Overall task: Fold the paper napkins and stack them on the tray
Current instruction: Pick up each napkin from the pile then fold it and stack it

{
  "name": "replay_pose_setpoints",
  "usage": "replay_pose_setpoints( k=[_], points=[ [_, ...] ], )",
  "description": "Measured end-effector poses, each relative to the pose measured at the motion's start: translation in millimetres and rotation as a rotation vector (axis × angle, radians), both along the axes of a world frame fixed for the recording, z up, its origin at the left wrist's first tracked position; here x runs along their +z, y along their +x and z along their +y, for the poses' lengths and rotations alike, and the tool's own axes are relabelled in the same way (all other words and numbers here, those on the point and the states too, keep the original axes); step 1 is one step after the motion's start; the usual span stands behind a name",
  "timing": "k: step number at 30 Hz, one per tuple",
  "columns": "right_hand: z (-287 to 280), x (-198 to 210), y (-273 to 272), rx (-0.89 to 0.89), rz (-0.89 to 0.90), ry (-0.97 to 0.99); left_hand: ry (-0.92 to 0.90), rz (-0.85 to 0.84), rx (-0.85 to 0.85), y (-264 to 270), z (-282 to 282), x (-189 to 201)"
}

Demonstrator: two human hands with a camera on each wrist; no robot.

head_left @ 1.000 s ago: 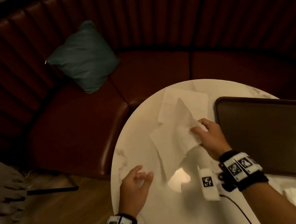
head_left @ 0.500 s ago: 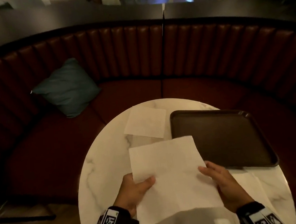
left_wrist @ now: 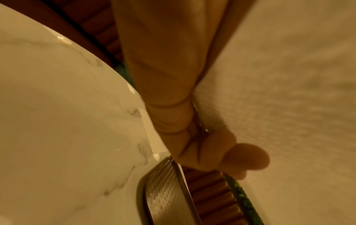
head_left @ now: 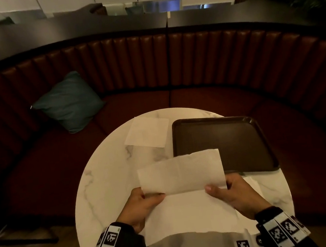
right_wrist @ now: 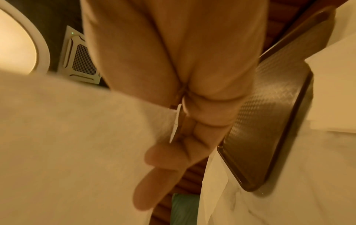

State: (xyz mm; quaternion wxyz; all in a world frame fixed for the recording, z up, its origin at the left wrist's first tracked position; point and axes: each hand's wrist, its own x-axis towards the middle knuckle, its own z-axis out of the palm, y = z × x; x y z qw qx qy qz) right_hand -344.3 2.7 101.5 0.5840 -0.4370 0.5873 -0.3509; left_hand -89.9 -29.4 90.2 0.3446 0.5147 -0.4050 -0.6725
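Note:
I hold a white paper napkin (head_left: 183, 185) above the near part of the round marble table (head_left: 104, 185). My left hand (head_left: 145, 200) pinches its left edge and my right hand (head_left: 221, 190) pinches its right edge. The napkin bends across the middle, its far half standing up from the fold line. Close up, the napkin (left_wrist: 279, 91) fills the left wrist view beside the curled fingers (left_wrist: 192, 144). In the right wrist view the napkin (right_wrist: 67, 137) lies left of the fingers (right_wrist: 173, 152). The dark brown tray (head_left: 221, 134) sits empty at the right.
Another flat napkin (head_left: 147, 131) lies at the table's far side, left of the tray. More white napkins (head_left: 252, 182) lie under my right hand. A curved red leather booth (head_left: 170, 60) wraps the table, with a teal cushion (head_left: 68, 102) on the left.
A second ago my right hand lifted the napkin off the pile alone. Then both hands held it spread flat. Now its far half has been raised into a fold.

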Motion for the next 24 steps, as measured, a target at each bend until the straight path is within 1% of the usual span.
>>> replay_pose_setpoints(
  k=[2, 5, 7, 11, 14, 18, 24],
  points=[
    [2.4, -1.2, -4.7, -0.002, -0.036, 0.003, -0.015, 0.018, 0.059, -2.7, 3.9, 2.3],
    [6.5, -3.6, -12.6, -0.041, -0.118, 0.001, -0.041, -0.022, -0.028, -3.2, 4.4, 10.1],
    [7.8, -7.5, -19.1, -0.059, -0.14, -0.031, -0.063, -0.046, -0.045, -2.4, 1.4, 14.7],
    [12.5, -10.6, -27.1, -0.052, -0.254, -0.077, -0.16, 0.005, -0.034, -1.6, -1.1, 21.3],
    [14.5, -11.3, -32.3, -0.003, -0.255, -0.118, -0.205, 0.02, -0.009, 0.5, -2.8, 26.8],
    [20.6, -6.7, -36.5, 0.008, -0.231, -0.144, -0.184, 0.046, 0.031, 3.1, -4.0, 28.8],
    [37.5, 3.5, -41.8, 0.036, -0.113, -0.191, -0.138, -0.016, 0.006, -5.6, -4.4, 26.5]
  ],
)
